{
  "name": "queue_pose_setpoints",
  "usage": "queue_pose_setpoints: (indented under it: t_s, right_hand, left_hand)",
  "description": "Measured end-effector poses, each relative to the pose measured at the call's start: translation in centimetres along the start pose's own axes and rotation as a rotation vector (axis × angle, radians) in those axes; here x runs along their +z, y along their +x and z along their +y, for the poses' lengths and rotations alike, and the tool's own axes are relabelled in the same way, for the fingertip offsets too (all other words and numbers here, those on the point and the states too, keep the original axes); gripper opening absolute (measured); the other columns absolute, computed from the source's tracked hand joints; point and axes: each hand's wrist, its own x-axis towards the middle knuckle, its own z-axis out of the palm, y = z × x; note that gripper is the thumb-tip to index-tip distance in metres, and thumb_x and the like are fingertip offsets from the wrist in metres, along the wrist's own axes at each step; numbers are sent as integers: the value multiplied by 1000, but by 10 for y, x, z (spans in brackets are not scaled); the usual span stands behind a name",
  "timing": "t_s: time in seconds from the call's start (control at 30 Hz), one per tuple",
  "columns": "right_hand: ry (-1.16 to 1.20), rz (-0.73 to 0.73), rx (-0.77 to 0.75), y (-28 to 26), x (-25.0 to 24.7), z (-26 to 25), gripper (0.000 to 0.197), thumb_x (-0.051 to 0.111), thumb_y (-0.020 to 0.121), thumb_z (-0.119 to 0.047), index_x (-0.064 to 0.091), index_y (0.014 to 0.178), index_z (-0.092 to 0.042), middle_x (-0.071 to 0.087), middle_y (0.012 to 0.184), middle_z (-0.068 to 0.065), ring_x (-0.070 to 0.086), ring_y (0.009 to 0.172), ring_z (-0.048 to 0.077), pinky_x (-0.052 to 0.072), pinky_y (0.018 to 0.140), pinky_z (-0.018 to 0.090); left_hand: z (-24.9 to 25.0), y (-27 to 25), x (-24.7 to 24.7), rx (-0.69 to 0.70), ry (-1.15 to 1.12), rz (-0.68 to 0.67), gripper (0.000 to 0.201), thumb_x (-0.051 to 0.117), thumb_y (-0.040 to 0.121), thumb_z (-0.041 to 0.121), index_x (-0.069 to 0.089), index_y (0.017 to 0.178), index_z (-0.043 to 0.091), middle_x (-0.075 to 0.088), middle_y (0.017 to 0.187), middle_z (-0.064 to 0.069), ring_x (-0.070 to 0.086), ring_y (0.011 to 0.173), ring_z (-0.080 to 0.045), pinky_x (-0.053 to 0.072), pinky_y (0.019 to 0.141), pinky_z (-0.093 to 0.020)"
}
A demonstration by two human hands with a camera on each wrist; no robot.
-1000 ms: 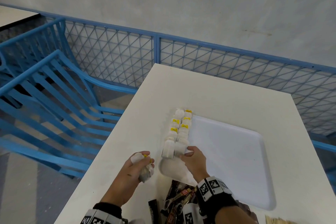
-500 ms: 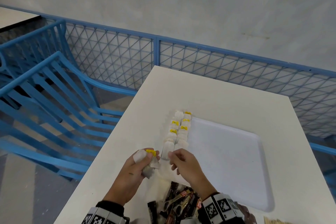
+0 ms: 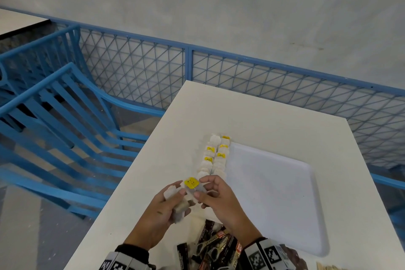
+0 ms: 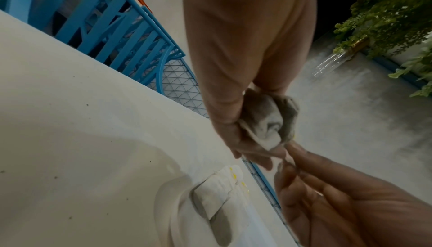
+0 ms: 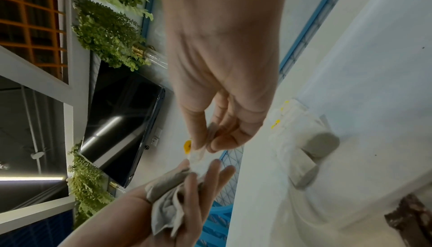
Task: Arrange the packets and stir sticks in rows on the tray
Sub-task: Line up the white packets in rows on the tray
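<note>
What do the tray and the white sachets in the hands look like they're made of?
Flat white tray: likely matte plastic, with a rounded moulded rim and soft sheen. Small white sachets with yellow tags, pinched between left hand and right hand: apparently thin filter paper, creased and slightly translucent.

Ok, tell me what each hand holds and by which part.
Left hand grips a bunch of white packets around their middles. Right hand pinches one yellow-tagged packet from that bunch near its tag end.

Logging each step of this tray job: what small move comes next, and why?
Probably the right hand draws the yellow-tagged white tea bag from the bunch the left hand holds and lays it at the near end of the two tea-bag rows on the white tray.
</note>
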Motion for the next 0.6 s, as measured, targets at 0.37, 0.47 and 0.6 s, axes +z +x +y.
queue_pose_setpoints:
  t_s: [0.37,0.47,0.6]
  right_hand:
    - [-106,-117,25,-7,-3,5,27,69,82,-12,58,106,-12,61,95,8,58,75,12,50,69,21]
    - [-218,-154,39,-6,-6,8,12,63,88,-16,62,99,-12,64,91,4,59,76,9,50,66,20]
    - [-287,-79,49,-2,-10,18,4,65,85,-12,65,89,-14,65,85,0,58,73,8,49,62,17]
  left_hand:
    - [1,2,2,68,259,93,46,67,70,42,66,96,4,56,59,3,45,48,-4,32,44,-18]
    - [-1,1,0,77,268,117,45,67,67,41,68,96,7,60,64,2,50,51,-2,35,44,-16]
    - [-2,0,0,67,220,101,29,70,75,34,67,90,9,55,62,1,44,47,-5,29,44,-18]
